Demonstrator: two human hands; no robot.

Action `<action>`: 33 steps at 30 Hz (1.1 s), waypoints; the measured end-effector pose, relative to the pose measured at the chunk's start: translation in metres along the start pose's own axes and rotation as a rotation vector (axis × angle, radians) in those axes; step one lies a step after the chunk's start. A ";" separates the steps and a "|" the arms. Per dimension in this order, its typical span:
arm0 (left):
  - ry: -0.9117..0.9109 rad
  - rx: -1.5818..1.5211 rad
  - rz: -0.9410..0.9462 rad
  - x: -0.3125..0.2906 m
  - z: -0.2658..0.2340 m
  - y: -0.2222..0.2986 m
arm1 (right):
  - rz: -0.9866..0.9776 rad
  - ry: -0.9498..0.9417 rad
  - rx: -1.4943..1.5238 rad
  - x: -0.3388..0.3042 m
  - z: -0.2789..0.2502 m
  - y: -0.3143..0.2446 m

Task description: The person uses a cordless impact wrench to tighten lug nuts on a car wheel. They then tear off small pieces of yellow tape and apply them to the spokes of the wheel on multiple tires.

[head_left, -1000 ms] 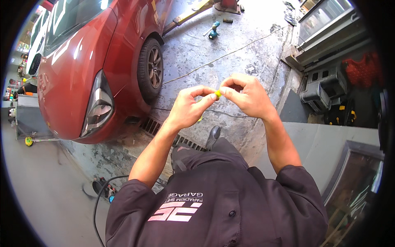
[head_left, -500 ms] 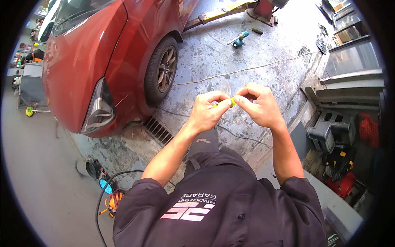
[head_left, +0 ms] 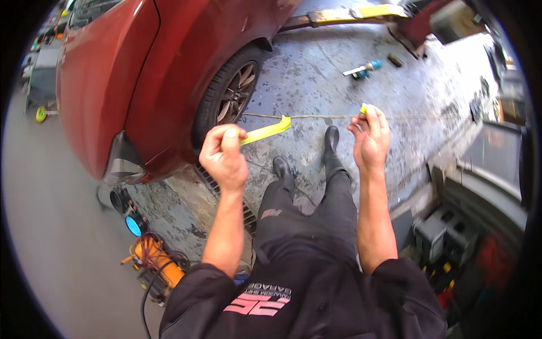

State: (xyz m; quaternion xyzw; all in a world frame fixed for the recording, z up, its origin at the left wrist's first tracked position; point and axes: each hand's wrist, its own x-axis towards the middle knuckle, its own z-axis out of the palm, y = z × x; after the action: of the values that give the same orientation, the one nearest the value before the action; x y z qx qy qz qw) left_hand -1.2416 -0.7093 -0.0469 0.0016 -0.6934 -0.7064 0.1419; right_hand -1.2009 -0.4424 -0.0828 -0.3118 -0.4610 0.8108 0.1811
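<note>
Pinched between the thumb and fingers of my left hand (head_left: 224, 161) is a bright yellow strip of what looks like tape (head_left: 268, 131). The strip reaches out to the right, and its free end is folded or curled. My right hand (head_left: 371, 141) is raised apart from it, with a small yellow piece (head_left: 364, 109) of like colour between thumb and fingertips. A clear gap separates the two yellow pieces. To the left of my hands stands a red car (head_left: 175, 73); its front wheel (head_left: 237, 93) is close beyond my left hand.
A yellow lift arm (head_left: 361, 13) reaches under the car. On the floor lie a teal power tool (head_left: 366, 68), a dark cylinder (head_left: 394, 60) and a long cable (head_left: 316, 116). An orange machine (head_left: 161, 263) with hoses is at lower left, grey plastic cases (head_left: 432, 234) at right.
My hands, close together on the yellow strip before, have moved apart. The left has gone left with the longer strip, the right a little right with a small piece. The view has shifted.
</note>
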 end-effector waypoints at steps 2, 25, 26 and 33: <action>0.019 0.050 -0.048 -0.003 -0.008 -0.045 | -0.007 -0.071 -0.225 0.056 -0.014 0.044; -0.132 0.090 0.030 -0.176 -0.061 -0.332 | -0.833 -1.481 -0.659 0.149 0.108 0.587; -0.116 0.057 0.071 -0.176 -0.063 -0.336 | -0.877 -1.488 -0.654 0.141 0.105 0.593; -0.215 0.219 0.040 -0.168 -0.062 -0.334 | -0.737 -1.487 -0.762 0.159 0.112 0.583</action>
State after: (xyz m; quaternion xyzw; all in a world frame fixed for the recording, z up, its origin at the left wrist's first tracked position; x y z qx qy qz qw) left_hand -1.1343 -0.7364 -0.4089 -0.0723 -0.7773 -0.6198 0.0799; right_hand -1.3975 -0.7177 -0.5962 0.4194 -0.7657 0.4867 -0.0306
